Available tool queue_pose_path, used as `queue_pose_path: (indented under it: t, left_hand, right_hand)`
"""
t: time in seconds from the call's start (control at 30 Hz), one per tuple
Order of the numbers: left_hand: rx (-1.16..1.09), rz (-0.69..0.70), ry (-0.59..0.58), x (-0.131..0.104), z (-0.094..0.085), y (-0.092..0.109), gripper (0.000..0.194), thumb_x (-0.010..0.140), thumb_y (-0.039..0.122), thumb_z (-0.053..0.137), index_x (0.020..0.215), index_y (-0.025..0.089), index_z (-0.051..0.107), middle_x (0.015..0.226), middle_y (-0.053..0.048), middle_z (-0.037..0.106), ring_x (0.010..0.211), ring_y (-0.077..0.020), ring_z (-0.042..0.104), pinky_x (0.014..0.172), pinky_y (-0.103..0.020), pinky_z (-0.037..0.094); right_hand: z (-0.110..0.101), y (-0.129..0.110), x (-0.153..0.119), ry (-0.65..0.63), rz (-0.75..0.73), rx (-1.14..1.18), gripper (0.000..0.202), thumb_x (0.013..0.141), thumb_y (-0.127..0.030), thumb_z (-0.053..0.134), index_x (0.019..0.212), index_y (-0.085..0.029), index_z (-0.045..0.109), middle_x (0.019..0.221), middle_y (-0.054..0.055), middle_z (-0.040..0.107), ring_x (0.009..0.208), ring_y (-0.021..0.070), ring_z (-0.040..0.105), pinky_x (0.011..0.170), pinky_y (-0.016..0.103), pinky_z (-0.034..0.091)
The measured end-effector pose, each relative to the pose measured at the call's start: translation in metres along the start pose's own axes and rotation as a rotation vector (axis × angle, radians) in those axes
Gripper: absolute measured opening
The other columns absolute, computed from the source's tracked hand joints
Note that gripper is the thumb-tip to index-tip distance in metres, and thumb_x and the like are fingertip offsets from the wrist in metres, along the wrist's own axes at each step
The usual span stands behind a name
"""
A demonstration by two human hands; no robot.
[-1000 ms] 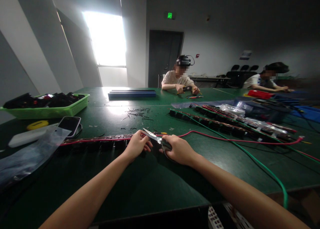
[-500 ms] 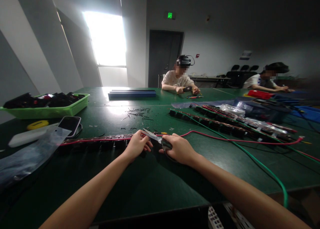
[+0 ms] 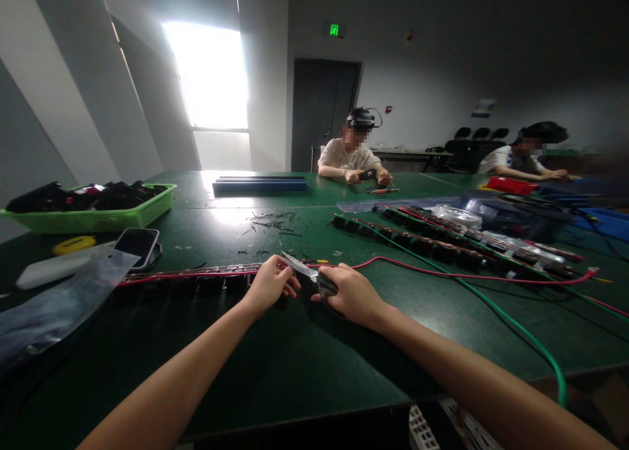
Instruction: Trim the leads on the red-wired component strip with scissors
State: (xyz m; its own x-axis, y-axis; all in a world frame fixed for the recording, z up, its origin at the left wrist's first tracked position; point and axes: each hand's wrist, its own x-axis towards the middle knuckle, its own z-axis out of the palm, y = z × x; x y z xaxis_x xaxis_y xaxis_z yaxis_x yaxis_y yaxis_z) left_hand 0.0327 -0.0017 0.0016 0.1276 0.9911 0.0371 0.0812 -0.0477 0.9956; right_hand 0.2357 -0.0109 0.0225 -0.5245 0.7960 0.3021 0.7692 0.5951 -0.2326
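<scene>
My right hand (image 3: 356, 294) grips a pair of scissors (image 3: 301, 266) by its dark handles, blades pointing left. The blade tips reach the fingers of my left hand (image 3: 270, 285). Those fingers are closed around the right end of a black strip with wires (image 3: 196, 281); exactly what they pinch is hidden. A red cable (image 3: 407, 264) runs from behind my hands to the right across the table. Just behind the scissors shows a small yellow wire end (image 3: 322, 261).
Dark clippings (image 3: 272, 222) lie ahead on the green table (image 3: 236, 378). Phone (image 3: 137, 247), plastic bag (image 3: 73, 302) and green basket (image 3: 118, 219) are left. More wired strips (image 3: 417, 240) and a green cable (image 3: 511, 322) are right. Two people (image 3: 350, 155) work opposite.
My right hand and the scissors have shifted only very slightly. My left hand stays in place on the strip.
</scene>
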Motion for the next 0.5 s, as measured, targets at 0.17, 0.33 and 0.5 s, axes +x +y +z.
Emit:
queue_pose_path:
  t: [0.17, 0.33, 0.5]
  left_hand:
    - [-0.011, -0.032, 0.018, -0.0015, 0.0009, 0.0034, 0.011, 0.089, 0.025, 0.049, 0.090, 0.015, 0.045, 0.060, -0.003, 0.066, 0.043, -0.0101, 0.060, 0.040, -0.015, 0.040]
    - [-0.038, -0.043, 0.024, -0.0018, 0.0006, 0.0034, 0.015, 0.088, 0.028, 0.052, 0.090, 0.015, 0.045, 0.061, -0.003, 0.067, 0.044, -0.0103, 0.061, 0.041, -0.015, 0.041]
    - [-0.025, -0.038, 0.010, -0.0019, 0.0000, 0.0034, 0.014, 0.089, 0.028, 0.051, 0.091, 0.015, 0.045, 0.060, -0.002, 0.067, 0.043, -0.0105, 0.061, 0.041, -0.016, 0.040]
  right_hand:
    - [-0.0016, 0.0020, 0.0008, 0.009, 0.102, 0.082, 0.042, 0.080, -0.052, 0.060, 0.108, -0.021, 0.060, 0.092, 0.006, 0.066, 0.079, 0.0196, 0.059, 0.067, 0.026, 0.041]
    - [-0.0033, 0.0065, 0.0027, 0.080, 0.164, 0.039, 0.037, 0.082, -0.049, 0.058, 0.108, -0.022, 0.058, 0.085, 0.005, 0.063, 0.073, 0.0181, 0.058, 0.064, 0.025, 0.039]
    - [-0.0009, 0.0095, 0.0033, 0.084, 0.177, 0.005, 0.032, 0.082, -0.040, 0.060, 0.107, -0.020, 0.057, 0.086, 0.005, 0.059, 0.074, 0.0169, 0.055, 0.064, 0.025, 0.038]
